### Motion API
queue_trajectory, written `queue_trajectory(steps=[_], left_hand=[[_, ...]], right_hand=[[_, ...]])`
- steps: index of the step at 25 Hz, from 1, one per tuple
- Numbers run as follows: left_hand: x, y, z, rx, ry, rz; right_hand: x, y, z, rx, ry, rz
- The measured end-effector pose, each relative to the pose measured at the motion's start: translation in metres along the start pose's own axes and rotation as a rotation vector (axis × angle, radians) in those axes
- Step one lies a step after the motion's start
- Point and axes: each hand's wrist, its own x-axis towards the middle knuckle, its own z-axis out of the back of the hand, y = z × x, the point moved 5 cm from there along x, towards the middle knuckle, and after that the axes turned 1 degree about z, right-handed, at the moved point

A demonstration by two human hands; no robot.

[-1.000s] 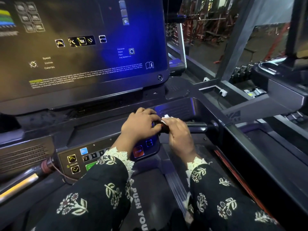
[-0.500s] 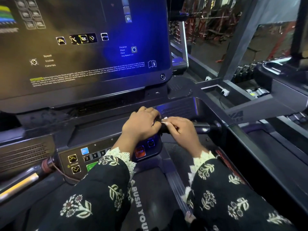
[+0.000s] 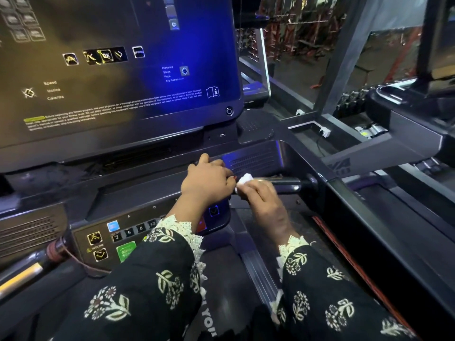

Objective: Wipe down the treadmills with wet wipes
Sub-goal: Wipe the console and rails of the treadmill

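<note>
A treadmill console fills the view, with a big dark screen (image 3: 118,70) above a button panel (image 3: 115,239). A short black handlebar (image 3: 285,182) runs rightwards from the console's middle. My right hand (image 3: 266,203) grips a crumpled white wet wipe (image 3: 244,180) around the inner end of this bar. My left hand (image 3: 208,180) lies curled over the console edge just left of the wipe, its fingertips touching it. What the left fingers hold underneath is hidden.
A second treadmill (image 3: 406,134) stands close on the right, beyond a dark side rail (image 3: 384,217). A silver handlebar with a red cord (image 3: 37,264) sticks out at the lower left. The black running belt (image 3: 221,291) lies below my sleeves. Gym racks show behind.
The camera has shifted slightly up and right. My right hand has twisted around the bar with the wipe, which now shows more on top. My left hand has stayed in place.
</note>
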Motion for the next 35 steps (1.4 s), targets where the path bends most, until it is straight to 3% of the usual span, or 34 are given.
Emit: queue_trajectory(steps=[2,7,12,14,19,21,25,27,29,30,33,35], left_hand=[[0.0,0.001,-0.001,-0.006,0.013,0.004],[0.001,0.001,0.0,0.004,0.004,-0.009],[0.009,-0.005,-0.01,-0.026,0.029,0.167],[0.007,-0.019,-0.009,0.08,0.014,0.136],[0.002,-0.023,-0.007,0.232,-0.081,-0.083],[0.003,-0.024,-0.01,0.225,-0.045,-0.14],[0.008,-0.024,-0.008,0.225,0.012,-0.14],[0.009,-0.022,-0.007,0.212,0.028,-0.134],[0.008,-0.021,-0.006,0.191,0.038,-0.128],[0.008,-0.021,-0.006,0.19,0.037,-0.126],[0.01,-0.021,-0.005,0.187,0.047,-0.107],[0.011,-0.021,-0.004,0.162,0.05,-0.098]], right_hand=[[-0.008,-0.017,0.007,-0.017,0.012,0.035],[-0.032,-0.042,0.011,-0.024,-0.172,-0.458],[-0.006,-0.008,-0.004,-0.041,-0.02,-0.113],[-0.011,-0.017,0.003,-0.037,-0.027,-0.156],[-0.039,-0.054,0.02,-0.068,-0.244,-0.48],[-0.03,-0.045,0.012,-0.032,-0.233,-0.46],[0.003,-0.022,-0.006,0.105,0.017,-0.247],[0.012,-0.046,0.002,0.026,0.123,-0.278],[0.017,-0.077,0.021,-0.145,0.234,-0.425],[0.022,-0.087,0.025,-0.199,0.357,-0.494],[0.043,-0.097,0.001,-0.208,0.94,-0.647],[0.059,-0.088,-0.018,-0.064,1.099,-0.729]])
